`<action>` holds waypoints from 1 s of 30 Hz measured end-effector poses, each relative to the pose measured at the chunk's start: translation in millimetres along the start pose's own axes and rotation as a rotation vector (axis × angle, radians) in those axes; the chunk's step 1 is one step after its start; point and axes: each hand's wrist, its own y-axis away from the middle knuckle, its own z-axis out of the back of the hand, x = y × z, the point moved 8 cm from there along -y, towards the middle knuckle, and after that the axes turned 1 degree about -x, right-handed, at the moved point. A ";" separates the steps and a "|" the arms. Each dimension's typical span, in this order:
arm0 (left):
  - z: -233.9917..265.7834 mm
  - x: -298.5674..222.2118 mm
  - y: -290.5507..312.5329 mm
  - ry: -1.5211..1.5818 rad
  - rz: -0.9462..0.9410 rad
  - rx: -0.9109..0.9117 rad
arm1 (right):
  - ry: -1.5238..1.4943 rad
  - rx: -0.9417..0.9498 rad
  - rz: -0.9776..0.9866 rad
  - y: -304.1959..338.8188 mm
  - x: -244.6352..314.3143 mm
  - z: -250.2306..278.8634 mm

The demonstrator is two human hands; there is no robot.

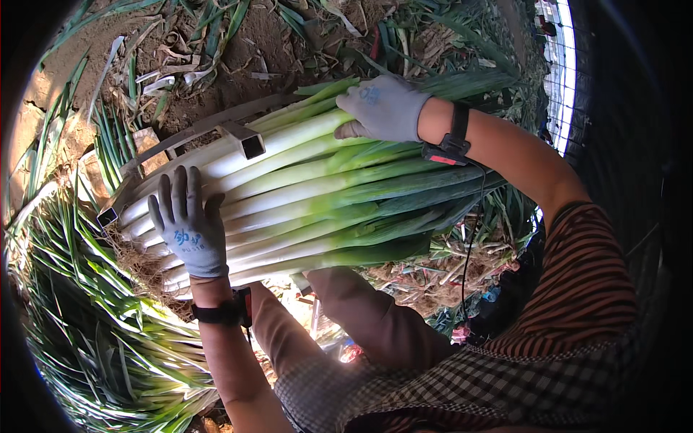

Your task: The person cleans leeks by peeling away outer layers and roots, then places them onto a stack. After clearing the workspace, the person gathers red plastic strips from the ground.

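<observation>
A thick layer of long green onions [289, 209] lies side by side on a metal rack [242, 138], white stems and roots to the left, green leaves to the right. My left hand [189, 231], in a grey glove, rests flat across the white stems near the root end, fingers spread. At the far side my right hand [386, 108], also gloved, closes its fingers and thumb around green onion stalks where white turns to green. The palm side of both hands is hidden.
A large heap of green onions [94, 310] fills the left side. Soil [267, 50] with scattered leaf scraps lies beyond the rack. My legs [368, 310] are under its near edge. A black cable [473, 245] hangs from my right wrist. Wire netting [570, 79] stands at the far right.
</observation>
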 end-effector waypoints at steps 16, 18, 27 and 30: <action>-36.0 12.4 -27.8 -0.034 -0.119 0.294 | 0.000 0.041 0.024 5.2 26.7 5.6; -37.0 4.4 -27.3 -0.028 -0.126 0.282 | -0.011 0.042 -0.044 19.3 18.1 -14.3; -41.6 4.7 -38.4 -0.160 0.043 0.168 | -0.166 -0.427 -0.019 -4.2 14.7 -1.6; -59.7 8.1 -44.3 -0.097 0.030 0.207 | -0.384 -0.415 -0.054 -8.1 -5.9 -16.2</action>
